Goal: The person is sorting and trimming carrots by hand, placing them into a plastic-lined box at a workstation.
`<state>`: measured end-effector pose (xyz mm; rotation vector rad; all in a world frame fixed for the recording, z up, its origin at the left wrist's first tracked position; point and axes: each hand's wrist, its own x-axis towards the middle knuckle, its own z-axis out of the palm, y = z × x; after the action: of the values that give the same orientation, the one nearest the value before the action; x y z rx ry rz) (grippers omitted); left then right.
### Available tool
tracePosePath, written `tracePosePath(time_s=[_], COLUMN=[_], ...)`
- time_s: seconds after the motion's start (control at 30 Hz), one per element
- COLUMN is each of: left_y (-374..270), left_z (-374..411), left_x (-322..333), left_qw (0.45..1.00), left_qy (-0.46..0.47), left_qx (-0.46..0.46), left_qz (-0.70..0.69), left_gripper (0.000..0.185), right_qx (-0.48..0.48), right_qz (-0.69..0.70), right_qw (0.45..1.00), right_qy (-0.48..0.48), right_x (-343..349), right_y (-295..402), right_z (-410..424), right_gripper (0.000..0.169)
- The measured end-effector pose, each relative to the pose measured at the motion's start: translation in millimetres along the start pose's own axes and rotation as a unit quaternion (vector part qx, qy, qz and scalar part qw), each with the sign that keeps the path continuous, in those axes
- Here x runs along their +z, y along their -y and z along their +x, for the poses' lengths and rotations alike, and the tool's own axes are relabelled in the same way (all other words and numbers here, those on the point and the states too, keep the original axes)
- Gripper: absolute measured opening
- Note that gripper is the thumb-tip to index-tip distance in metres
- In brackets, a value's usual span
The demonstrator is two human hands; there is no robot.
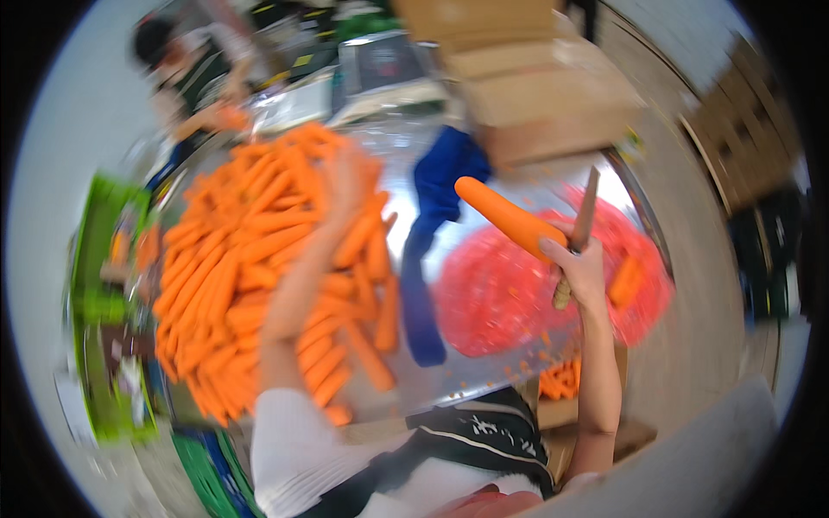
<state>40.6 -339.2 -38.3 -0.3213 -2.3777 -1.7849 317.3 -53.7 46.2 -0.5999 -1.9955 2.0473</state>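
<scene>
A large pile of carrots [259, 259] covers the left part of a metal table [414, 388]. My left hand [346, 175], blurred, reaches over the back right of this pile; whether its fingers grip a carrot cannot be told. On the right, my right hand [579, 262] grips a whole carrot [505, 213] together with a knife [586, 210], its blade pointing up and away. Beneath that hand lies a crumpled red plastic bag [499, 298] with a carrot piece [625, 281] on it. Between pile and bag stretches a blue cloth [427, 259].
Cardboard boxes [550, 84] stand behind the table. Another person [194, 84] works at the back left. Green crates [90, 311] are at the left. Below the table's near right edge, a box holds carrot pieces [560, 379]. Orange scraps lie near that edge.
</scene>
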Motion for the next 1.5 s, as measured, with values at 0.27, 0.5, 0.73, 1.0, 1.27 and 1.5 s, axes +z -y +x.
tracePosePath(time_s=[0.27,0.5,0.73,1.0,1.27,1.5], left_y=[95.8,-32.6,-105.1,-101.4,-123.7,-126.7], left_z=[19.1,-18.3,-164.5,-253.9,-274.4,-194.6], left_x=[-266.9,4.8,262.7,452.9,448.7,376.8], left_qw=[0.749,0.934,0.814,0.877,0.819,0.742], left_qy=[0.07,0.153,0.51,0.392,0.413,0.609], left_qx=[-0.008,0.186,0.272,0.159,0.199,0.244], left_qz=[0.659,0.263,0.062,0.23,0.345,0.141], left_gripper=[0.062,0.022,0.014,0.064,0.075,0.083], right_qx=[0.036,0.281,0.177,0.164,0.019,-0.014], right_qz=[0.131,0.15,0.204,0.036,-0.183,-0.26], right_qw=[0.874,0.725,0.729,0.841,0.924,0.875], right_qy=[-0.466,-0.61,-0.629,-0.514,-0.335,-0.408], right_x=[-200.1,-235.1,-311.3,-363.2,-272.9,-276.0], right_y=[-126.5,-284.9,-267.7,-180.7,-137.5,-133.8], right_z=[-229.7,-292.5,-197.5,-96.4,-49.2,-18.5], right_gripper=[0.035,0.044,0.039,0.042,0.047,0.02])
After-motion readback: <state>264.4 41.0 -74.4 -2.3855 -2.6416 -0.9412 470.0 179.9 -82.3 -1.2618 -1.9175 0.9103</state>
